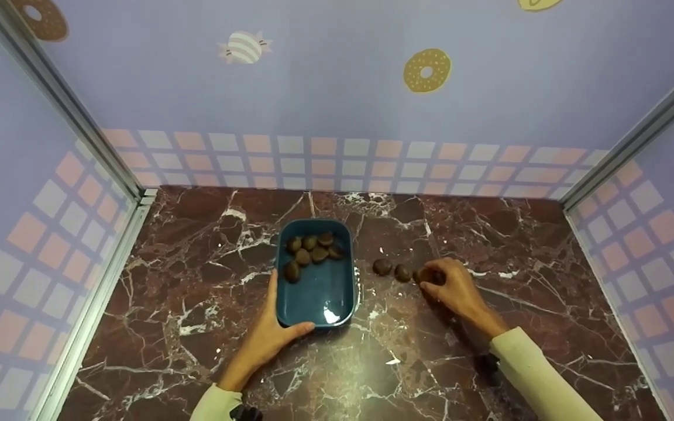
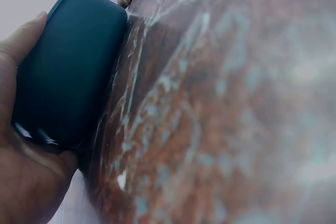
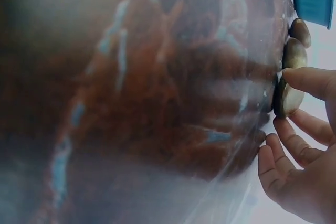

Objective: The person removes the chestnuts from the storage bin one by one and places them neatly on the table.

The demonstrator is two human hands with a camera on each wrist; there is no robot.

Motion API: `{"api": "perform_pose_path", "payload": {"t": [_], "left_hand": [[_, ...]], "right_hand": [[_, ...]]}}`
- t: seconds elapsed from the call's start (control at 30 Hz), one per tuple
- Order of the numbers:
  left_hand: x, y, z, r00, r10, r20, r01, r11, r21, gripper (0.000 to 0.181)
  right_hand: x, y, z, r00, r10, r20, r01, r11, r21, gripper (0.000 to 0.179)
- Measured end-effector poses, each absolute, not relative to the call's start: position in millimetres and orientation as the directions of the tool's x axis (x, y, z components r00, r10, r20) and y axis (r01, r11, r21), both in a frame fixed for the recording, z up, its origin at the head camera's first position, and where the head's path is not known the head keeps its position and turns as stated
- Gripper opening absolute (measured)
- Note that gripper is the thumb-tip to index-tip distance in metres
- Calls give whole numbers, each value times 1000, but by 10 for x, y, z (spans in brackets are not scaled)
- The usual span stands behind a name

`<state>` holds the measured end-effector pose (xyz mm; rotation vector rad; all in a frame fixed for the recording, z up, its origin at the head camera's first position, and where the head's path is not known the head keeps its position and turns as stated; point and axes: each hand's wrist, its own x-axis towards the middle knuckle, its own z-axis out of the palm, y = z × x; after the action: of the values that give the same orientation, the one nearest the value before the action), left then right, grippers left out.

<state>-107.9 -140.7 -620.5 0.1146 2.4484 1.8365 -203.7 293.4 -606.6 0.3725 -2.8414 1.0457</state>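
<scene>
A dark teal rectangular container (image 1: 319, 298) stands on the marble-patterned surface, with several brown chestnuts (image 1: 303, 257) gathered toward its far end. My left hand (image 1: 270, 333) holds it round the near left corner, thumb along the near rim and fingers against the left wall. To the container's right, two chestnuts (image 1: 392, 269) lie side by side on the surface. A third chestnut (image 3: 290, 98) beside them is pinched between the thumb and a finger of my right hand (image 1: 451, 289), still low at the surface. In the left wrist view the container's outer wall (image 2: 73, 61) hides its contents.
The dark red marble-patterned surface (image 1: 196, 327) is bounded by a lilac back wall (image 1: 337, 105) with a checked band and by side walls with metal edge strips (image 1: 106, 275). Light reflects off the surface near the front.
</scene>
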Motion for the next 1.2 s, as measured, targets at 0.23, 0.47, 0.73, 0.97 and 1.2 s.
{"api": "perform_pose_path", "payload": {"t": [0.23, 0.47, 0.73, 0.97, 1.2], "left_hand": [[-1083, -1362, -6215, -995, 104, 14, 42, 275, 961, 140], [-1107, -1346, -6188, -993, 116, 0, 32, 266, 963, 139], [-1120, -1372, -6193, -993, 115, 0, 30, 256, 966, 140], [-1095, -1412, -6234, -993, 117, 4, 32, 241, 970, 140], [-1099, -1415, -6239, -993, 115, 6, 35, 250, 968, 141]], "right_hand": [[-2028, 2884, -5858, -952, -224, 208, -305, 737, -603, 44], [-2085, 2719, -5658, -927, -276, 252, -373, 730, -572, 44], [-2170, 2406, -5471, -901, -353, 251, -433, 699, -570, 46], [-2202, 2056, -5404, -862, -439, 254, -500, 647, -576, 46], [-2188, 1777, -5365, -828, -508, 238, -544, 622, -563, 45]]}}
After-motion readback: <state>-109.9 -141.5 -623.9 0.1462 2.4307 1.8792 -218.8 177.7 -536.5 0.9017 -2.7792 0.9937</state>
